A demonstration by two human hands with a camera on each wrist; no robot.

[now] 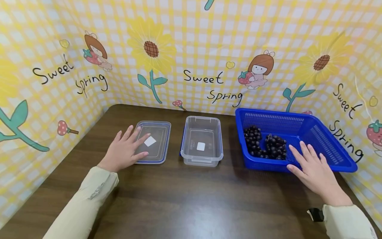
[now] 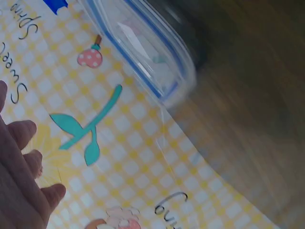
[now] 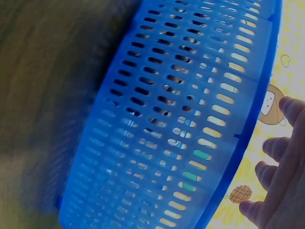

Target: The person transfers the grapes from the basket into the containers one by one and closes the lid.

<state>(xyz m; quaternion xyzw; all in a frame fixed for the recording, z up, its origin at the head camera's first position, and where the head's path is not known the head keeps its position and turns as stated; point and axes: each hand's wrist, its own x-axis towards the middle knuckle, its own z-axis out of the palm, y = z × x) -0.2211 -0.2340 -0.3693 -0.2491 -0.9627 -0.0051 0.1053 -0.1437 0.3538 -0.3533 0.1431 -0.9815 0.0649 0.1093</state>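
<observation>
— Yellow-checked cloth (image 1: 191, 49) around the brown surface (image 1: 185, 196). Layout?
— Blue basket (image 1: 261, 163) right, clear container (image 1: 201, 157) centre, flat lid (image 1: 158, 146) left; probably separated for easy access.
— Grip?
— None: left fingers (image 1: 127, 133) spread over lid, right fingers (image 1: 305, 152) spread over basket's near rim, contact unclear.
— Contents?
— Dark round fruit (image 1: 276, 147), basket's left side.

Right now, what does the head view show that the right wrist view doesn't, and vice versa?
Only the head view shows the left hand, the clear lid, the clear plastic container and, plainly, the dark grapes.
Only the right wrist view shows close up the rows of slots in the side of the blue plastic basket.
Both show that basket, the right hand, the brown table and the yellow gingham backdrop.
</observation>
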